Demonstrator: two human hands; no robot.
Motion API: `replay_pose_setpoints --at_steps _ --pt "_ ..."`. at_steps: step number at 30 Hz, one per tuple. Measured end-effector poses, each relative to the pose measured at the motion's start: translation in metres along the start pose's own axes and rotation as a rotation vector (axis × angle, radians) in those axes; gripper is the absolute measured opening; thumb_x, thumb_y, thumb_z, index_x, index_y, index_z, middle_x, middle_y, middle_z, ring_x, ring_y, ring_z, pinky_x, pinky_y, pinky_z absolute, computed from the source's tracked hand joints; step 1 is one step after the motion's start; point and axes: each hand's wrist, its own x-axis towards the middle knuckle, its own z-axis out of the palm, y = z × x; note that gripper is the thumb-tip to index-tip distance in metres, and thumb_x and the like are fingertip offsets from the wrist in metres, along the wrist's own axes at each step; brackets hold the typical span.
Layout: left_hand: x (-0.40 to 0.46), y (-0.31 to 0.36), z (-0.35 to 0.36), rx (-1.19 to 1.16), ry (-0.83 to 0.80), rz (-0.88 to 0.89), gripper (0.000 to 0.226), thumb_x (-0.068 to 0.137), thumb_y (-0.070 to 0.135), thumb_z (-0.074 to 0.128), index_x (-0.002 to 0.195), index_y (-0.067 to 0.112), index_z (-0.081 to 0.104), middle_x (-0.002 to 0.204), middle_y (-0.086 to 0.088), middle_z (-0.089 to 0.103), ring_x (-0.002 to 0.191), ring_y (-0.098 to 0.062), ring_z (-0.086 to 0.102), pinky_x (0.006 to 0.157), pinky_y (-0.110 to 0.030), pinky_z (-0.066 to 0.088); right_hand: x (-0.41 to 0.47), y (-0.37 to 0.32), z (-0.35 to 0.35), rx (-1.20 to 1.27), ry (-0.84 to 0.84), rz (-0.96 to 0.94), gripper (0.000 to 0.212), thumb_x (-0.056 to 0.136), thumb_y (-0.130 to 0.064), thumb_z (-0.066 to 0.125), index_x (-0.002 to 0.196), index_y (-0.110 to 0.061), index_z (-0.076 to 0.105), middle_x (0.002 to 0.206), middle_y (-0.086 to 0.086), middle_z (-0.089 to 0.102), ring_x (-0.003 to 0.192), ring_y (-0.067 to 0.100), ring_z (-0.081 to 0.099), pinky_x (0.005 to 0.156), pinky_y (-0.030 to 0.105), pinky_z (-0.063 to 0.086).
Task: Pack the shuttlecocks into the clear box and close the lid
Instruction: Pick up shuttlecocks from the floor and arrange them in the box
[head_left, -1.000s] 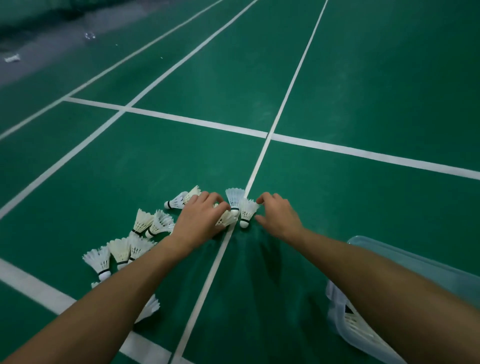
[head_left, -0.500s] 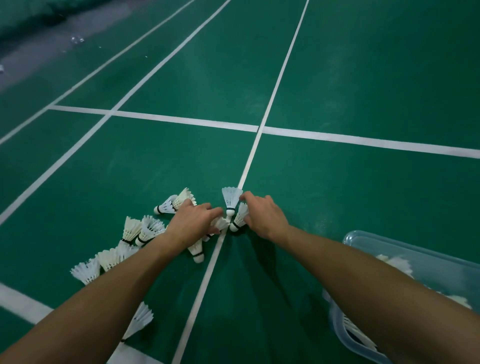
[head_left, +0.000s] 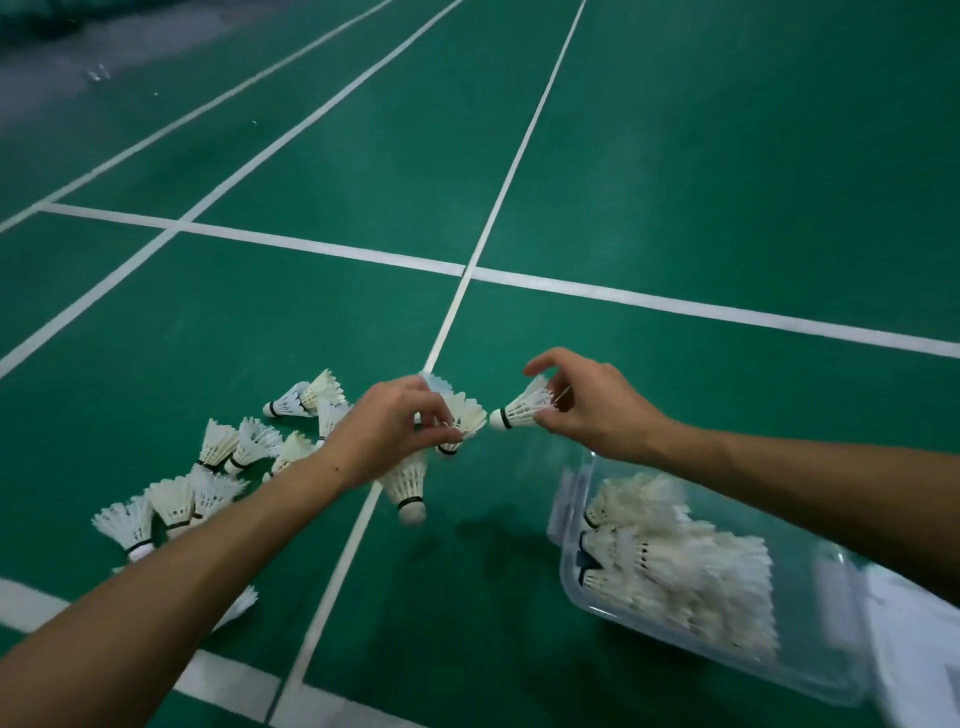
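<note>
We count approx. 12 loose shuttlecocks (head_left: 223, 447) on the floor at left, plus 1 clear box (head_left: 826, 670). Those inside the box are too blurred to count. 2 hands hold about 4 more.

We see bare green court floor (head_left: 675, 182) ahead and to the right, crossed only by flat white painted lines (head_left: 332, 250), so nothing blocks passage there. On our left, a scatter of loose white feathered shuttlecocks (head_left: 228, 447) crowds the floor beside and under the left forearm. At lower right, the open clear plastic box (head_left: 597, 597) lies under the right forearm, already heaped with white shuttlecocks (head_left: 685, 561); its near-left rim is unobstructed. Between scatter and box lies a free strip of floor.
</note>
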Motion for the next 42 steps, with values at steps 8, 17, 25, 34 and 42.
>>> replay_pose_setpoints --at_steps 8,17,25,34,42 --pt "0.035 0.147 -0.002 -0.193 -0.048 0.179 0.036 0.083 0.059 0.069 0.089 0.025 0.078 0.094 0.017 0.072 0.07 0.006 0.061 0.068 -0.008 0.044 -0.149 0.029 -0.108 -0.004 0.251 0.162 0.044 0.085 -0.015 0.079 0.126 -0.025 0.064 0.093 -0.009 0.069 0.078 0.005 0.068 0.078 0.024 0.056" --pt "0.06 0.194 0.065 -0.161 -0.249 0.17 0.022 0.09 0.044 0.075 0.103 0.027 0.068 0.084 0.013 0.073 0.073 0.004 0.066 0.074 -0.018 0.055 -0.205 0.096 -0.071 0.03 0.351 0.292 0.046 0.087 -0.016 0.078 0.129 -0.025 0.062 0.092 -0.011 0.067 0.084 0.007 0.069 0.083 0.039 0.06" --pt "0.081 0.181 0.106 0.051 -0.349 0.183 0.027 0.098 0.043 0.071 0.122 0.031 0.071 0.092 0.007 0.073 0.083 -0.011 0.067 0.081 -0.039 0.06 -0.176 0.125 -0.015 -0.041 0.306 0.246 0.044 0.095 -0.024 0.074 0.135 -0.026 0.056 0.1 -0.009 0.067 0.092 0.013 0.066 0.084 0.041 0.058" --pt "0.08 0.184 0.108 0.045 -0.341 0.199 0.036 0.097 0.04 0.071 0.13 0.026 0.065 0.096 0.007 0.074 0.085 -0.012 0.068 0.082 -0.037 0.06 -0.164 0.13 0.016 0.105 0.218 0.257 0.046 0.099 -0.021 0.071 0.141 -0.026 0.051 0.114 0.0 0.072 0.104 0.015 0.068 0.093 0.037 0.058" --pt "0.072 0.185 0.096 -0.024 -0.368 0.216 0.053 0.09 0.048 0.077 0.134 0.032 0.054 0.09 0.016 0.074 0.073 0.004 0.061 0.074 -0.033 0.055 -0.165 0.137 0.014 0.175 0.183 0.288 0.061 0.095 -0.025 0.077 0.148 -0.03 0.046 0.105 -0.008 0.066 0.101 0.011 0.065 0.095 0.04 0.057"
